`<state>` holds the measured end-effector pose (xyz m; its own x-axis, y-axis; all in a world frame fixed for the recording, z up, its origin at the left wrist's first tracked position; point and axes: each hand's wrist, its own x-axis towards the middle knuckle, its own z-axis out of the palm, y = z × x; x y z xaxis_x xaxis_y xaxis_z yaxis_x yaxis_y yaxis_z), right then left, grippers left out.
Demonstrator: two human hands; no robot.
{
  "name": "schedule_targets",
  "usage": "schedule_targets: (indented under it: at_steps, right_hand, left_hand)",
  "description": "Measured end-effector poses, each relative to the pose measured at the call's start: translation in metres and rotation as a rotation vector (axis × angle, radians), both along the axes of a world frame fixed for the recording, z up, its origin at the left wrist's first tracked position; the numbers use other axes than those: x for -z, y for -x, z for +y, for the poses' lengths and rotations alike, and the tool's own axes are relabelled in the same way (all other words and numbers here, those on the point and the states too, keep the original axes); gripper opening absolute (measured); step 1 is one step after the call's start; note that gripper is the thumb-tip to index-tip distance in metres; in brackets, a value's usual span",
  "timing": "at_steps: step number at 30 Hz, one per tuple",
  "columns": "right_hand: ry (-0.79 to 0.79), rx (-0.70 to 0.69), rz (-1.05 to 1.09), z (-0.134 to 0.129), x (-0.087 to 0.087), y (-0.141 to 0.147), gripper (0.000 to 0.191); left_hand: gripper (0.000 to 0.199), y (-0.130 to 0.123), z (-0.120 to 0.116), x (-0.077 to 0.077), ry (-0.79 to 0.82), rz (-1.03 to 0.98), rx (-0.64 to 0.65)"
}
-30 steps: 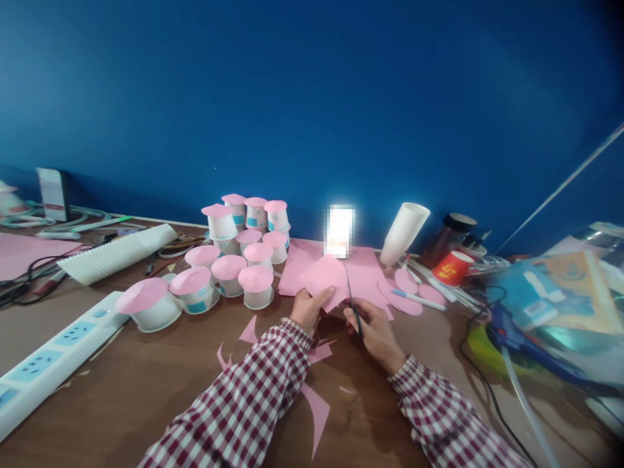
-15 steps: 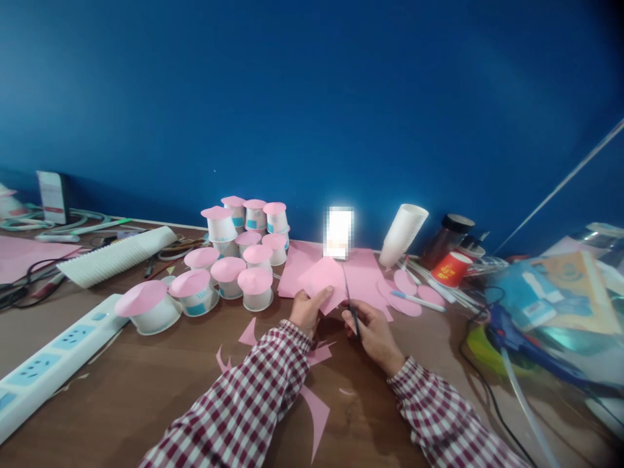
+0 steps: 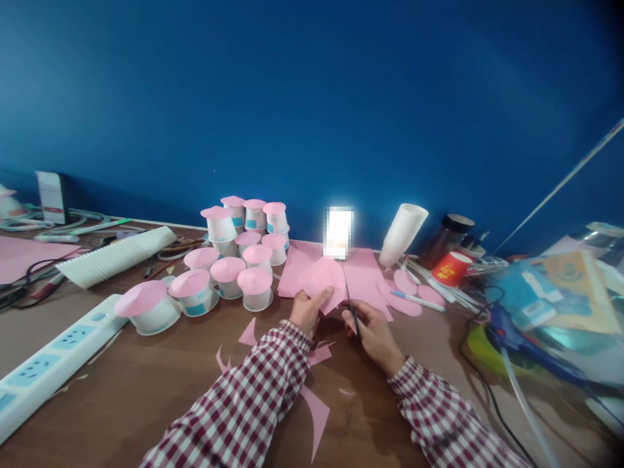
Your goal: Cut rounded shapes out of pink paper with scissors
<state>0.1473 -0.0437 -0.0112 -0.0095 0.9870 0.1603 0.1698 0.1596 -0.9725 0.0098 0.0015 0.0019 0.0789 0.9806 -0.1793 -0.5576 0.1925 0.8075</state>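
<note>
Paper (image 3: 325,278) juts from gripping left fingers (image 3: 322,298), beside scissors (image 3: 355,322) in right fingers (image 3: 364,308).

Pink paper (image 3: 327,278), corner pointing down, dark scissors (image 3: 353,314) alongside

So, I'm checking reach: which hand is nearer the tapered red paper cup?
Right: the right hand is left of the cup, apart from it; the left hand, farther left.

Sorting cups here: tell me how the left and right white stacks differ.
The left stack lies on its side; the right stack is tilted, mouth up. The left stack looks longer than the right stack. The left stack shows many ridges; the right stack looks smoother. Both are white.
</note>
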Motion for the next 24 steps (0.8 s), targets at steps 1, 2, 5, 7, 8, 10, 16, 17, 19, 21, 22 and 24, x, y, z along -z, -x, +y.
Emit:
schedule_targets:
  at_steps: [1, 2, 5, 7, 8, 10, 16, 17, 19, 21, 22, 24]
  right_hand:
    - [0.0, -0.001, 0.002, 0.0001, 0.0, 0.0, 0.037]
    - [0.001, -0.003, 0.003, 0.0001, 0.0001, -0.0001, 0.037]
    - [0.0, -0.002, -0.005, 0.0, 0.0004, -0.0004, 0.037]
    - [-0.004, 0.0, -0.012, -0.0001, 0.001, -0.0008, 0.038]
    - [-0.005, 0.001, -0.014, -0.0001, 0.0014, -0.001, 0.038]
    - [-0.009, 0.002, -0.013, 0.0, 0.0023, -0.0015, 0.037]
    - [-0.005, -0.004, -0.01, -0.0001, 0.0032, -0.002, 0.037]
    - [-0.002, -0.004, -0.008, -0.0002, 0.0032, -0.002, 0.036]
    - [0.003, -0.004, -0.007, -0.0003, 0.0034, -0.0019, 0.036]
    - [0.004, -0.001, -0.002, -0.0003, 0.0037, -0.0018, 0.035]
    - [0.005, -0.001, -0.001, -0.0003, 0.004, -0.0018, 0.036]
    - [0.01, -0.005, 0.0, -0.0002, 0.0045, -0.0018, 0.036]
  left_hand:
    - [0.033, 0.0002, -0.0004, -0.0003, 0.009, 0.004, -0.001]
    - [0.033, 0.0003, -0.0008, -0.0006, 0.017, 0.007, -0.001]
    - [0.032, 0.0007, -0.0015, -0.0018, 0.022, 0.01, 0.001]
    - [0.032, 0.001, -0.0015, -0.0021, 0.006, 0.013, -0.001]
    - [0.032, 0.0011, -0.0013, -0.0021, -0.002, 0.015, -0.001]
    - [0.033, 0.0014, -0.0011, -0.0017, -0.007, 0.018, -0.002]
    - [0.034, 0.0021, -0.0011, -0.0009, 0.01, 0.026, 0.0]
    - [0.033, 0.002, -0.0013, -0.001, 0.011, 0.026, 0.0]
    - [0.031, 0.0018, -0.0014, -0.0012, 0.012, 0.028, -0.002]
    - [0.031, 0.0016, -0.0013, -0.0015, 0.014, 0.03, -0.006]
    - [0.031, 0.0015, -0.0012, -0.0016, 0.016, 0.03, -0.006]
    - [0.032, 0.0014, -0.0008, -0.0016, 0.015, 0.025, -0.007]
